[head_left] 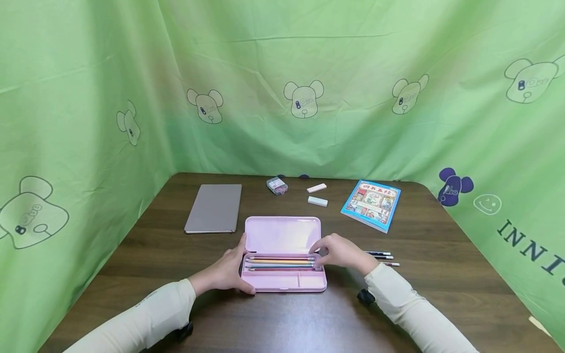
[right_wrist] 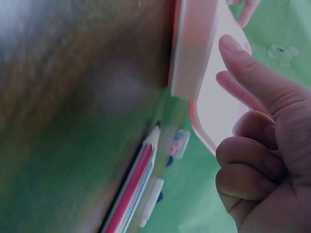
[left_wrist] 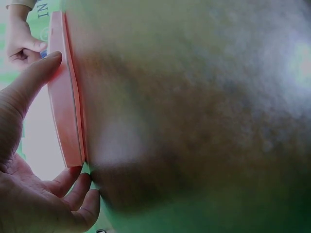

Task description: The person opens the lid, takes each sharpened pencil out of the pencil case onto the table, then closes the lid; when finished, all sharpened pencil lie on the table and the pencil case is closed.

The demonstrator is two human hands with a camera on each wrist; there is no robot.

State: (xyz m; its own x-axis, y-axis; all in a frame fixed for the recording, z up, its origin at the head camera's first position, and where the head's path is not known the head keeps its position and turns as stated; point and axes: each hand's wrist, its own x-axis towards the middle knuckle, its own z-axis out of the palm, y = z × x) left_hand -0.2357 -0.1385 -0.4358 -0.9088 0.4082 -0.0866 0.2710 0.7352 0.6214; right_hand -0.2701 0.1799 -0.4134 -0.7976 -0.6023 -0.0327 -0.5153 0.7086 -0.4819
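An open pink pencil case (head_left: 275,282) lies on the table in the head view, its lid (head_left: 282,234) tipped back. Several pencils (head_left: 280,263) lie side by side in its long rear compartment. My left hand (head_left: 227,269) grips the case's left end, thumb along the front wall and fingers round the side, as the left wrist view shows too. At the right end, my right hand (head_left: 340,252) reaches over the pencil ends. In the right wrist view its thumb (right_wrist: 233,46) and index finger extend with a gap between them, the other fingers curled.
More pencils (head_left: 381,255) lie right of the case, partly behind my right wrist. Farther back are a grey notebook (head_left: 216,208), a small clear box (head_left: 277,186), two white erasers (head_left: 317,201) and a blue-covered book (head_left: 372,205). Green printed cloth (head_left: 265,59) hangs around the table.
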